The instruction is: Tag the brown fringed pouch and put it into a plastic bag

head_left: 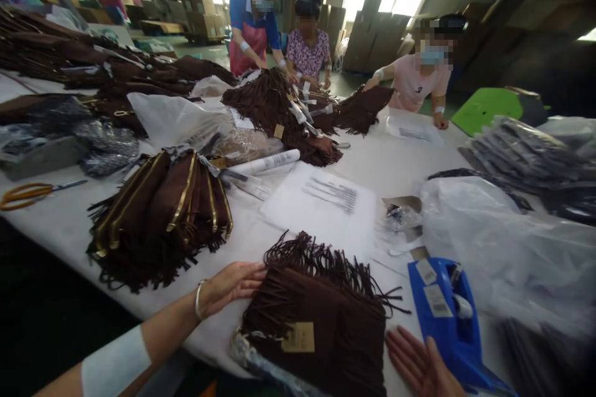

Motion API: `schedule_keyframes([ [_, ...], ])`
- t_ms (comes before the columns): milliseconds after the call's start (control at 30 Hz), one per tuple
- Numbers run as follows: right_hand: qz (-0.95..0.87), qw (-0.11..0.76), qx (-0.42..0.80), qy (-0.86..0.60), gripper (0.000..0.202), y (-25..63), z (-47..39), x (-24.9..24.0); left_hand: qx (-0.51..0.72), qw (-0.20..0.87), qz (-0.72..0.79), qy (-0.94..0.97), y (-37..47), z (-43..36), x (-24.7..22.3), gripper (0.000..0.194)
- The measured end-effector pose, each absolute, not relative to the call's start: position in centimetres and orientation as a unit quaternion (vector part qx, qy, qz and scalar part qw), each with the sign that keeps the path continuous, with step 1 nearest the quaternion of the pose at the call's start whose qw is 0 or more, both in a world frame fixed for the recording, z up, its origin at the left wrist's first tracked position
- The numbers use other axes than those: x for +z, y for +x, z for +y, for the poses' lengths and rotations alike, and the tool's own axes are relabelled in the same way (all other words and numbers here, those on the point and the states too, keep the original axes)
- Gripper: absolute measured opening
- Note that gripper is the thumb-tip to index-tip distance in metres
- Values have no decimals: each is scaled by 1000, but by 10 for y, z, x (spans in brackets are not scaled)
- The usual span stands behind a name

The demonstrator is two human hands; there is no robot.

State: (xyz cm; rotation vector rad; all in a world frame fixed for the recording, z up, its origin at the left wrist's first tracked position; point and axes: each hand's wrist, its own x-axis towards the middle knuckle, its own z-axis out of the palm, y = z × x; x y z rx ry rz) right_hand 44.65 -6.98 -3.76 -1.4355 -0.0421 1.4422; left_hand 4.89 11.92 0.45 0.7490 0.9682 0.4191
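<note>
fringed bag [321,316] lies between both open hands at table edge [69,229].

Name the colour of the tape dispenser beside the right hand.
Bright blue plastic tape dispenser, clearest in the head view.

Nothing here can be read with certainty. The white sheet [321,205] on the surface carries several lines of dark print, too blurred to make out. A second sheet [414,132] farther off shows printed lines, equally unclear. The tan tag [298,337] on the fringed bag [321,316] looks blank. Stickers [436,301] on the blue tape dispenser [454,322] bear illegibly small print.
</note>
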Motion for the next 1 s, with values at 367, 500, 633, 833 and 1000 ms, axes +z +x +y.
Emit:
schedule_keyframes([
  [367,0,364,854,-372,46,417,58,0,5,940,273,202,107,202,-22,48],
  [500,-35,329,874,-356,45,419,77,-15,-70,944,252,201,140,220,-32,53],
  [633,-114,316,861,-381,52,420,90,-14,-120,924,223,286,164,233,-30,58],
  [833,-511,267,642,-505,47,410,66,28,-96,746,119,648,150,191,23,53],
  [1000,-801,216,296,-474,73,380,-1,-13,-9,499,65,864,122,115,44,64],
])
